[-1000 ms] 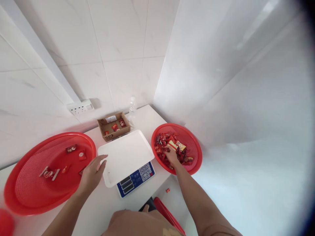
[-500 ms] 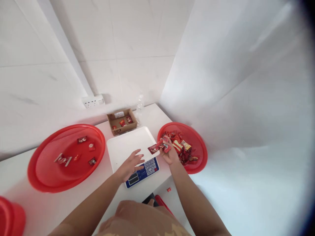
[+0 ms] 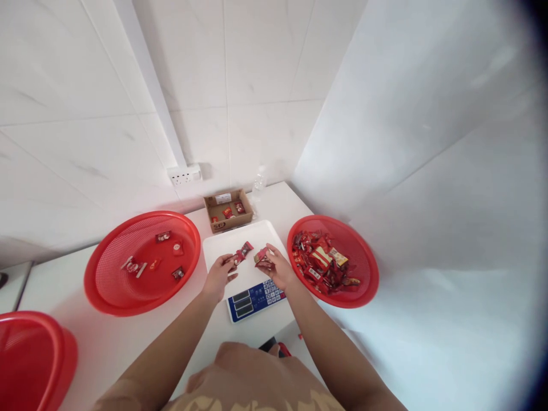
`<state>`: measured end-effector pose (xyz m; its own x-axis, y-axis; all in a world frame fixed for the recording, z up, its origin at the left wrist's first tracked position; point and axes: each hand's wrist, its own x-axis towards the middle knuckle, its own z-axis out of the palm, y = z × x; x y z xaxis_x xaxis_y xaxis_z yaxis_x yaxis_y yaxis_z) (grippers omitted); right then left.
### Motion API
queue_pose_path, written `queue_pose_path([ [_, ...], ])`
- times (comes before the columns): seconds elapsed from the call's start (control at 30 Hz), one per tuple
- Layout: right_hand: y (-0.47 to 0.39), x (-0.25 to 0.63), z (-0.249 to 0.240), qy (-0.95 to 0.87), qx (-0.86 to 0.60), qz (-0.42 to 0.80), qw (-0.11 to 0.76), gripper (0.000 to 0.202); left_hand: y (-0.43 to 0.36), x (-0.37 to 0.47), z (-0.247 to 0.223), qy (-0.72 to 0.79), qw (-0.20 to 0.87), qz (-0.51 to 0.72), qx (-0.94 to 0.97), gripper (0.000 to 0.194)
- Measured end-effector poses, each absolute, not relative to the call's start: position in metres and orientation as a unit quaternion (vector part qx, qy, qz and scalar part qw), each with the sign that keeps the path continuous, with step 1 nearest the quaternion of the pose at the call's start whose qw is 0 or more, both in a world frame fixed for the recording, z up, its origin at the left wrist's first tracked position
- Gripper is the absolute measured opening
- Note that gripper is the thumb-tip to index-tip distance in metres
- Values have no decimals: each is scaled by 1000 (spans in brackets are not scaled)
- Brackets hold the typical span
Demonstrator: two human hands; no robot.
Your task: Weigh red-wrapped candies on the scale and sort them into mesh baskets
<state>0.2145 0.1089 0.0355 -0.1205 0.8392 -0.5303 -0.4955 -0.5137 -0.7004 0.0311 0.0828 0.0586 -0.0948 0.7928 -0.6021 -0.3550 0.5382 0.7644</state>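
Observation:
Over the white pan (image 3: 252, 281) of a digital scale, both of my hands hold small red wrapped candies. My left hand (image 3: 219, 278) is closed on candy packets (image 3: 244, 251) that stick out past the fingertips to the right. A short way to its right, my right hand (image 3: 277, 268) grips a few more candy packets (image 3: 262, 257); how many is hidden by the fingers. The scale's blue keypad panel (image 3: 253, 303) shows below the hands. A red mesh basket (image 3: 368, 268) on the right holds a heap of wrapped candies (image 3: 321, 260).
Another red basket (image 3: 94, 279) on the left holds several scattered candies. At the lower left sits a red container (image 3: 66, 354). Behind the scale stand a cardboard box (image 3: 234, 222) with a few candies and a clear plastic bottle (image 3: 259, 180). Walls close in at the back and right.
My right hand has moved left from the basket's edge to over the pan with the candies. My left hand, open and bare before, now grips some of them. The view has shifted left.

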Motion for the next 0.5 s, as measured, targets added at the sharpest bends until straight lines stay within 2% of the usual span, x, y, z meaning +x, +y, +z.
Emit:
queue_pose_path([
  [0.13, 105, 218, 31, -196, -504, 712, 448, 55, 81, 24, 59, 637, 601, 417, 242, 37],
  [0.3, 106, 223, 25, -243, -526, 686, 441, 58, 79, 20, 49, 656, 560, 372, 343, 43],
  [0.5, 102, 222, 16, -293, -557, 651, 424, 62, 75, 17, 33, 695, 422, 258, 522, 45],
])
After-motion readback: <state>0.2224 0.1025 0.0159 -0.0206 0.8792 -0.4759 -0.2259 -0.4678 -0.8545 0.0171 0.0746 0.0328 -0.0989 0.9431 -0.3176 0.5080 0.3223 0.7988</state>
